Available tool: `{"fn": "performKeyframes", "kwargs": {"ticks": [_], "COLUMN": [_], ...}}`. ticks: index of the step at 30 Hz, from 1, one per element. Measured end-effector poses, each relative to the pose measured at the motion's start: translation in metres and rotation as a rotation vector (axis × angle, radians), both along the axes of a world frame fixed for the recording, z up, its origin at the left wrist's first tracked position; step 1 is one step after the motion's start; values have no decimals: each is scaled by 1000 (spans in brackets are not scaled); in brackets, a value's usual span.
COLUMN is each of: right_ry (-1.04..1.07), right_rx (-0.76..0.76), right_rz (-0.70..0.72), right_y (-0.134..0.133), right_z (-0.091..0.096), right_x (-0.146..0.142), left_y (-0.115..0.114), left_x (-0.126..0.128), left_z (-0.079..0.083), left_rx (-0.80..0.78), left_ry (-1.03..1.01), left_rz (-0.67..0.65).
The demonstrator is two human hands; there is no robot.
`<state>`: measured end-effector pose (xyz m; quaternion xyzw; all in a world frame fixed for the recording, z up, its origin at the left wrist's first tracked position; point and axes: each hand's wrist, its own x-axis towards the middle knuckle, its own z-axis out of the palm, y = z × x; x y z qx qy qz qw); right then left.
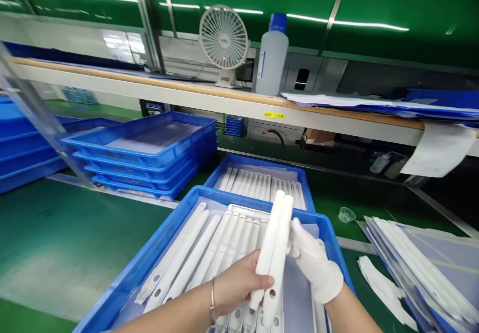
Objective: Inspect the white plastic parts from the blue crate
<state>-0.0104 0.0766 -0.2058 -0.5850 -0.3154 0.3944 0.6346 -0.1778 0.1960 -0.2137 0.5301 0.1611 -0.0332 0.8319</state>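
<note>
My bare left hand (242,279) is closed around the lower part of two long white plastic strips (277,233), held side by side and tilted over a blue tray (140,260). The near strip has a round hole by its lower end. At the strips' upper right edge, my white-gloved right hand (316,268) has its fingers curled against them; some fingertips are hidden. Inside the tray, similar white strips (198,243) lie in a row on a pale sheet, several partly covered by my left hand and arm.
Behind stands another blue tray (309,185) of strips. Stacked blue trays (145,156) are at left. More white strips (430,268), a white glove (385,290) and a clear cup (347,214) are at right. A shelf (209,91) above holds a fan (223,38) and a bottle (272,61).
</note>
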Motion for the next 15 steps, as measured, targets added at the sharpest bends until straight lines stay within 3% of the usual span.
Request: {"fn": "performKeyframes", "kwargs": {"ticks": [4, 15], "right_ry": [-98, 27], "right_rx": [61, 89], "right_rz": [83, 18], "right_y": [4, 5], "right_z": [18, 7], "right_x": [-4, 3], "left_y": [3, 11], "left_x": [-4, -4], "left_z": [1, 8], "left_rx": [39, -81], "left_ry": [29, -35], "left_rz": [-87, -301]}}
